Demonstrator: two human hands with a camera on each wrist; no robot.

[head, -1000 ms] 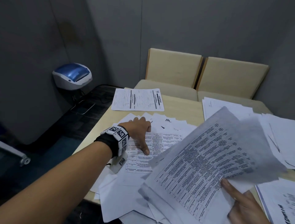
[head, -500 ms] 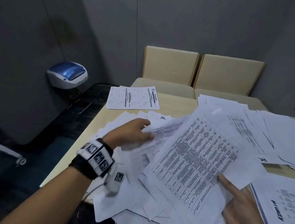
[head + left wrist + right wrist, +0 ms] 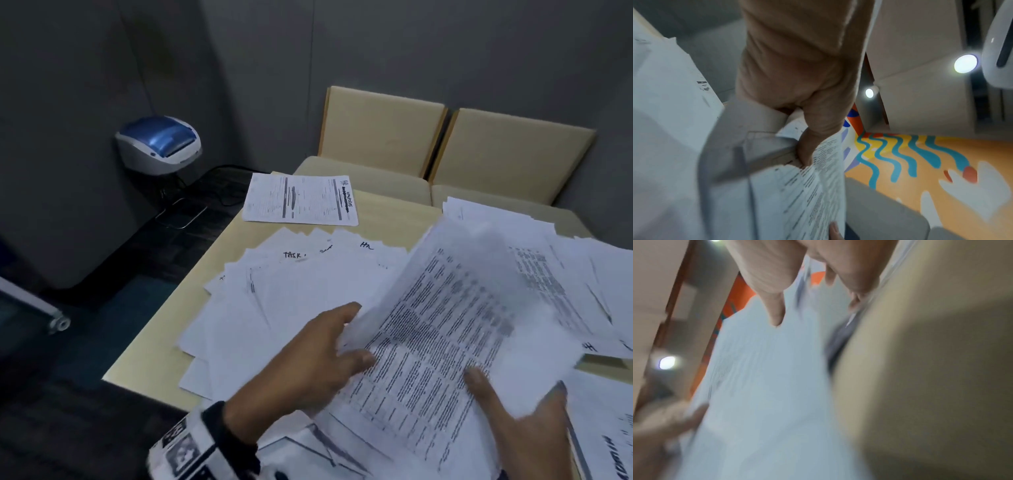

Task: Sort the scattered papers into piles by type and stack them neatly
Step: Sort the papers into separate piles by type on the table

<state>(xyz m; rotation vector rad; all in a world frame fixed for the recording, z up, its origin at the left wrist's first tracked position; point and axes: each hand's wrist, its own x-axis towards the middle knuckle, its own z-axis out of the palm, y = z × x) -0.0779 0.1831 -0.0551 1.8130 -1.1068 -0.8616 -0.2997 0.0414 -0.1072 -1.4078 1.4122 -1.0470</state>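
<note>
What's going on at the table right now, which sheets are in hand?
Both hands hold printed table sheets above the scattered papers: the left hand grips the left edge of the printed table sheets, and the right hand holds the near edge. One form sheet lies alone at the table's far corner. Sorting has barely begun.

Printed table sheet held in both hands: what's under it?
Under the white printed table sheet: more loose white papers and the beige tabletop. Whatever lies directly beneath its middle is covered.

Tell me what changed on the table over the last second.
The left hand left the fanned pile, where it pressed a table sheet, and now grips the printed sheets held by the right hand. The form at the far corner stayed put.
</note>
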